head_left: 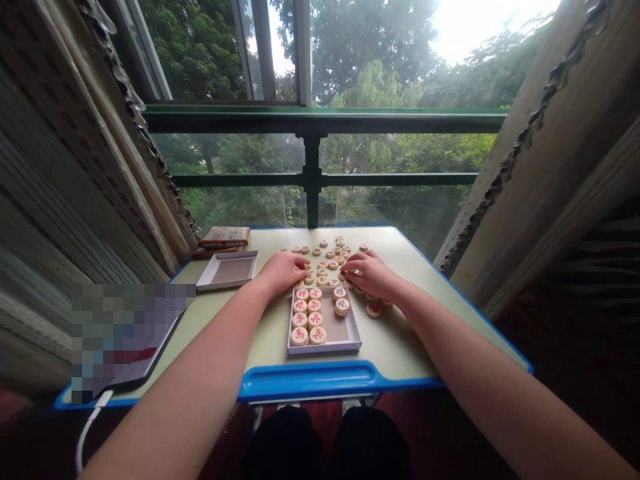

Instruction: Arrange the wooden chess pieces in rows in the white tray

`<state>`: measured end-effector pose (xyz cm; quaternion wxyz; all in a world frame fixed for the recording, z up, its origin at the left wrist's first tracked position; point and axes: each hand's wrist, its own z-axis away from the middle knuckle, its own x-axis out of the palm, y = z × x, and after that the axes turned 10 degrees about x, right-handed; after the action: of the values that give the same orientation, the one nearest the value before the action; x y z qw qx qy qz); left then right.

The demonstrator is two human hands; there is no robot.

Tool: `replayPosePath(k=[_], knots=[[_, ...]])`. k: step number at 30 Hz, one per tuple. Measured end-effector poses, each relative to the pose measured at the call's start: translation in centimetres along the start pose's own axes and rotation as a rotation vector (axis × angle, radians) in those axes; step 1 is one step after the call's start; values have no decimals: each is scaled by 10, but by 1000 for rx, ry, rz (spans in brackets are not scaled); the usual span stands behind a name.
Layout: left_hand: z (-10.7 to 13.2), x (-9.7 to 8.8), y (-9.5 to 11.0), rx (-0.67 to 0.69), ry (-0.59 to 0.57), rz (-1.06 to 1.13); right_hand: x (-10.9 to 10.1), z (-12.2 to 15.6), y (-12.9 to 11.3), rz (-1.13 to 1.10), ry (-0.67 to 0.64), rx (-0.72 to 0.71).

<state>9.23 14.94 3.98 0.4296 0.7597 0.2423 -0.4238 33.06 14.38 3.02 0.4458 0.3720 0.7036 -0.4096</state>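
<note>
Round wooden chess pieces (327, 257) with red and dark characters lie scattered on a small pale table (400, 347). A shallow grey box tray (345, 337) in front of me holds several of them in rows on its left side. My left hand (283, 270) rests palm down among the loose pieces just behind the tray, fingers curled over one or more. My right hand (370, 275) lies beside it, fingers bent and pinched on a piece near the tray's far right corner. A few pieces (373, 310) sit under my right wrist.
An empty box lid (227, 270) lies at the left, with a flat printed box (225, 237) behind it. A tablet with a cable (150, 353) sits at the near left corner. The table has a blue rim (310, 380). A window railing (313, 177) stands behind.
</note>
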Motion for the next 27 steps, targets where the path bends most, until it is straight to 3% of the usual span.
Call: replayPosePath(k=[7,13,18,23,27], knots=[[-2,3,-11,82,89,-121,-4,0,1,-16,67,80],[-5,10,-15,204,31,-111,-6,2,-4,9,-10,24],[-5,9,-13,191,44,-153,-6,1,-4,-15,32,43],[-5,10,-12,158,55,-185,-5,0,-3,-9,-41,-42],[-4,10,-13,156,49,-164,-5,1,-4,10,-10,10]])
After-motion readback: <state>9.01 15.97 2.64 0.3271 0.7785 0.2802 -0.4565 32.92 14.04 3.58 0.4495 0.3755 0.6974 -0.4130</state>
